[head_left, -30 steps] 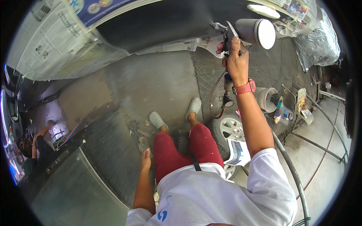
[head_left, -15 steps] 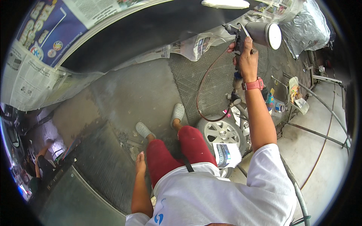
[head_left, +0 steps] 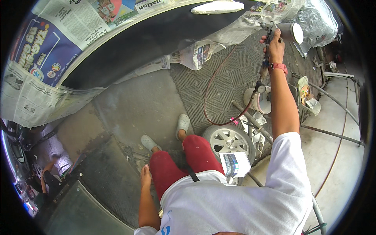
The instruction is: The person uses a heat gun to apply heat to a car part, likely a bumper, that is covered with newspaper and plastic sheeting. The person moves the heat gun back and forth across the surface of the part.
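Note:
My right hand (head_left: 276, 50) is closed around the grip of a paint spray gun (head_left: 270, 33), arm stretched out to the far right. A grey cup with a white lid (head_left: 297, 33) is fixed to the gun, lying on its side. From the grip's end, a reddish air hose (head_left: 209, 84) with a round gauge (head_left: 260, 87) hangs down in a loop. The gun is near the right end of a glossy black car panel (head_left: 133, 49), apart from it. My left hand (head_left: 145, 176) hangs beside my thigh with nothing in it, fingers loosely extended and partly seen from behind.
Masking newspaper (head_left: 35, 94) borders the panel; a white oval piece (head_left: 217, 7) sits on it. Silver foil (head_left: 319, 25) covers something at far right. A wheel (head_left: 231, 140), a white bucket (head_left: 252, 100) and metal tubes (head_left: 333, 135) stand right. Another person (head_left: 49, 176) is at far left.
My right hand has moved right with the spray gun, drawing the hose and gauge along. The bucket now shows more fully. My left hand stays low at my side.

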The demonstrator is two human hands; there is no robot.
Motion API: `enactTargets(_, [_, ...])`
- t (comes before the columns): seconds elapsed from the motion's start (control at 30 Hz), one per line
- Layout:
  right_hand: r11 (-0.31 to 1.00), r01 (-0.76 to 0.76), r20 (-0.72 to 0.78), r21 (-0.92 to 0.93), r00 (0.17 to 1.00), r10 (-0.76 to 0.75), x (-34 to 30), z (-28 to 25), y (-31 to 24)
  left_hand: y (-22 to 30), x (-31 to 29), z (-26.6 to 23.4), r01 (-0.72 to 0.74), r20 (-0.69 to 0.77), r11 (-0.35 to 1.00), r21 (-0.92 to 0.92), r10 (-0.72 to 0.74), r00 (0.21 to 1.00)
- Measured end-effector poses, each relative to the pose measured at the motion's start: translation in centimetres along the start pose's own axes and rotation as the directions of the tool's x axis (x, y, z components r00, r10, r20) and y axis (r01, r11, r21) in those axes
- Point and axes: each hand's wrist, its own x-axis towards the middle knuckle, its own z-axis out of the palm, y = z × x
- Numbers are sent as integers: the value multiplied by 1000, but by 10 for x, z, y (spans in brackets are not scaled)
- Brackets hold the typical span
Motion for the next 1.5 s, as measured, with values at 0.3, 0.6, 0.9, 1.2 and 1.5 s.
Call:
enactTargets(0.3, [986,-3,56,166,998,-7,-95,50,-32,-11,5,-31,-22,6,1000,14,22,1000])
enactTargets(0.6, [985,-23,432,173,900,-55,-297,164,-89,-38,12,-105,-130,-38,992,-1,130,991])
enactTargets(0.9, [958,27,538,286,822,-184,-456,287,-123,-138,9,-201,-29,-123,997,-66,21,992])
enactTargets(1.2, [967,84,632,242,742,-223,-548,375,-148,-204,-6,-227,71,-128,995,-73,-80,989])
enactTargets(1.5, [934,-41,709,356,663,-241,-529,368,-175,-185,0,-213,-10,-125,994,-110,-4,992])
